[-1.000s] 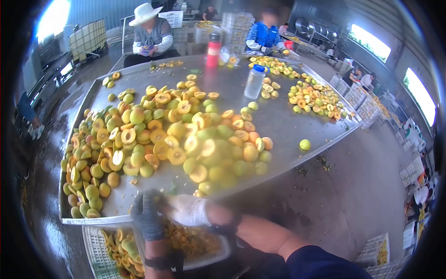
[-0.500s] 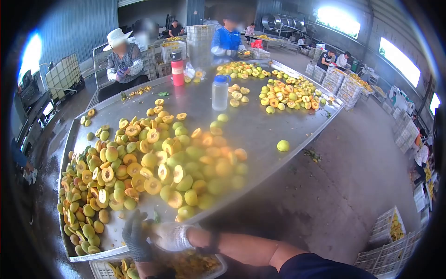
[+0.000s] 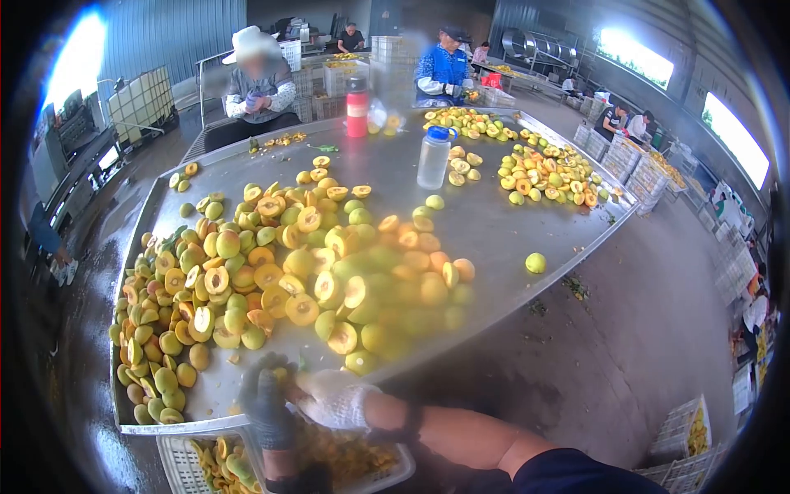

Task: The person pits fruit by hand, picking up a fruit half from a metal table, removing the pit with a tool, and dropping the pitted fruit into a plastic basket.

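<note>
My left hand, in a dark grey glove, is at the table's near edge with its fingers curled. My right hand, in a white knit glove, is closed right beside it, and the two touch or nearly touch. Something small and yellowish shows between the fingertips, too blurred to name. Past my hands lies a big heap of yellow-green stone fruit, many cut in half with orange flesh. Below my hands are a white crate and a tub holding cut fruit pieces.
On the metal table stand a clear bottle with a blue lid and a red bottle. A second fruit heap lies at the far right. Two people work across the table. Crates stand on the floor at right.
The view has shifted, so the table and fruit appear further right and slightly higher. My hands stay together by the near edge, and more of the crate and tub below them shows.
</note>
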### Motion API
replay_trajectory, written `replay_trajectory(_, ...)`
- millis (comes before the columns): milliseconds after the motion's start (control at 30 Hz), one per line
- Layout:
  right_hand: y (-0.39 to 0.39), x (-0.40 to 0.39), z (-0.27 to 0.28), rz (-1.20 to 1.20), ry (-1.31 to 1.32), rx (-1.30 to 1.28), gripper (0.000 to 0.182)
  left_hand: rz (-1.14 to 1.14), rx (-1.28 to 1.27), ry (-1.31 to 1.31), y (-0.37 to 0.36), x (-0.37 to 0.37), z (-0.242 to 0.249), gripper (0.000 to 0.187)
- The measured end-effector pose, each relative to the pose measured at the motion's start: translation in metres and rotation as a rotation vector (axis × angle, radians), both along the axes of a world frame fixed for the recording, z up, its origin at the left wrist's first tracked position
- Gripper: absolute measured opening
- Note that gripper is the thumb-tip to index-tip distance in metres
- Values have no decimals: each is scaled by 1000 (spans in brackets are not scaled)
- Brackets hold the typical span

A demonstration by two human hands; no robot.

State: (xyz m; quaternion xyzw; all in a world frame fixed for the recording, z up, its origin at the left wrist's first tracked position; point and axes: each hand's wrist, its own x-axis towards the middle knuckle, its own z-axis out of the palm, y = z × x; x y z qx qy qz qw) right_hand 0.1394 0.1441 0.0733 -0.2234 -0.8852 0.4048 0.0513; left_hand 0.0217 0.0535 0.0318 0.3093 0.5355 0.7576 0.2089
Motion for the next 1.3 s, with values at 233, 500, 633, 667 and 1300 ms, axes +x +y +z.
replay_trajectory(233,-5,4,22,83,-146,162,37,-5,-269,158,-9,-20,-18,35)
replay_trajectory(500,-8,12,7,32,62,-54,30,140,-183,674,-3,2,11,19)
replay_trajectory(633,-11,1,-48,19,94,-94,30,121,-326,1012,-4,-12,-2,17)
replay_trajectory(667,-10,1,-56,19,108,-119,31,114,-355,1038,-3,-11,-3,15)
replay_trajectory(1300,9,18,-29,220,59,-388,31,-20,-369,162,0,25,33,17)
